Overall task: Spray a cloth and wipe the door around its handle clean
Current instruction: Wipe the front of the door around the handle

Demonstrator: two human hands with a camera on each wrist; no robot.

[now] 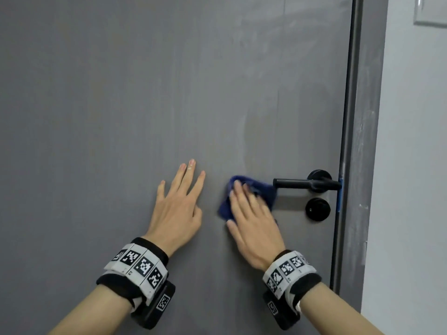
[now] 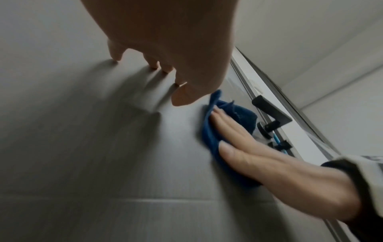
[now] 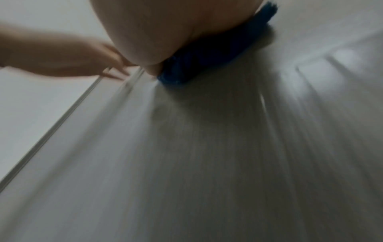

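A grey door (image 1: 169, 93) fills the head view. Its black lever handle (image 1: 302, 183) sits at the right edge, with a round black lock knob (image 1: 317, 209) below it. A crumpled blue cloth (image 1: 262, 189) lies flat against the door just left of the lever's tip. My right hand (image 1: 251, 213) presses the cloth to the door with straight fingers; the left wrist view shows the same cloth (image 2: 234, 114) under those fingers. My left hand (image 1: 179, 201) rests flat on the door with fingers spread, a little left of the cloth. No spray bottle is in view.
The door frame (image 1: 358, 165) runs down the right side, with a pale wall (image 1: 416, 165) beyond it. A blue strip (image 1: 339, 197) shows on the door's edge beside the handle. A white plate (image 1: 430, 10) is at the wall's top right.
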